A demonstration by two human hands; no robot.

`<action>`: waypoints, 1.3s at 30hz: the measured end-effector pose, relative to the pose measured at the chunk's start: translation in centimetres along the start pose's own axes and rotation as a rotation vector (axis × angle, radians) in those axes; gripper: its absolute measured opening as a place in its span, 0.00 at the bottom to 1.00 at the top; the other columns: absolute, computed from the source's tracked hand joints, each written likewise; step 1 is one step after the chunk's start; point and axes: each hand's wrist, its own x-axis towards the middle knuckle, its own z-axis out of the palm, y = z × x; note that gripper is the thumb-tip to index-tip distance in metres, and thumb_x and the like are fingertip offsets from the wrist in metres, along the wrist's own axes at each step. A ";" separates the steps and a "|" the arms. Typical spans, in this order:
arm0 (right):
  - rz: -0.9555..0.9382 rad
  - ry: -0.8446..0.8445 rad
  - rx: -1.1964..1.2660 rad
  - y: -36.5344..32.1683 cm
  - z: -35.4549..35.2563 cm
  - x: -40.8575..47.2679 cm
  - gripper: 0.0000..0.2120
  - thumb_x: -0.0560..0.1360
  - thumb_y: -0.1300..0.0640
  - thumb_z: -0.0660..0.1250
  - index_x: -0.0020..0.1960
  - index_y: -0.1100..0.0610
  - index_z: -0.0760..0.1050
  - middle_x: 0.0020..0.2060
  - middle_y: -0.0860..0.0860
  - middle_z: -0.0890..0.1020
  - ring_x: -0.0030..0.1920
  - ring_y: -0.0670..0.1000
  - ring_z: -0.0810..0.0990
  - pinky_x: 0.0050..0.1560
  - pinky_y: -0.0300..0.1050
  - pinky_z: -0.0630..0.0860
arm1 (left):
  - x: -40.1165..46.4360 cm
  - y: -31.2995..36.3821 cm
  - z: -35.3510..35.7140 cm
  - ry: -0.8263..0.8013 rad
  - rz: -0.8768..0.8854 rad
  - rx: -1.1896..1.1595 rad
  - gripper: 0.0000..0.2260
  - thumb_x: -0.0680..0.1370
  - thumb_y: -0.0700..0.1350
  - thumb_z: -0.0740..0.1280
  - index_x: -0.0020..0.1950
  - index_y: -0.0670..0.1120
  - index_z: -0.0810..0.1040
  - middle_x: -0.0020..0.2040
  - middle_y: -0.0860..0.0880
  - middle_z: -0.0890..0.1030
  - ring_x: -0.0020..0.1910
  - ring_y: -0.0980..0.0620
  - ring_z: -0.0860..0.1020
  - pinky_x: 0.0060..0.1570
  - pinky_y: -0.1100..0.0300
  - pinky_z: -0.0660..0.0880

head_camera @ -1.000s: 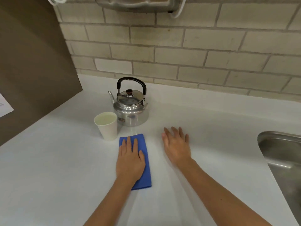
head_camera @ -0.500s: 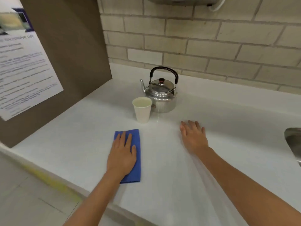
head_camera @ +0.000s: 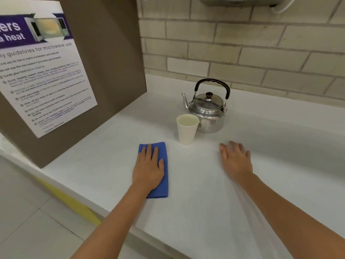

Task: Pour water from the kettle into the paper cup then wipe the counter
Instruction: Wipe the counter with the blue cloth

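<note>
The back wall is made of pale bricks. On the left stands a brown panel with a poster about using a microwave. The tabletop is white and smooth. The floor has light tiles and a yellow stripe.

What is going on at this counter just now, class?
A person is wiping the white counter. The left hand lies flat on a folded blue cloth, pressing it to the surface. The right hand rests open on the bare counter, holding nothing. Behind them, the paper cup stands upright with liquid in it, just in front of the metal kettle, which sits with its lid on, untouched.
</note>
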 end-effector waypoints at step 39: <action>0.284 0.167 -0.013 -2.9 1.1 4.7 0.38 0.69 0.38 0.33 0.70 0.49 0.66 0.71 0.53 0.66 0.72 0.57 0.58 0.71 0.53 0.55 | 21.8 -1.3 1.0 -0.122 0.409 0.082 0.23 0.81 0.49 0.47 0.76 0.44 0.48 0.78 0.45 0.49 0.77 0.45 0.48 0.76 0.52 0.45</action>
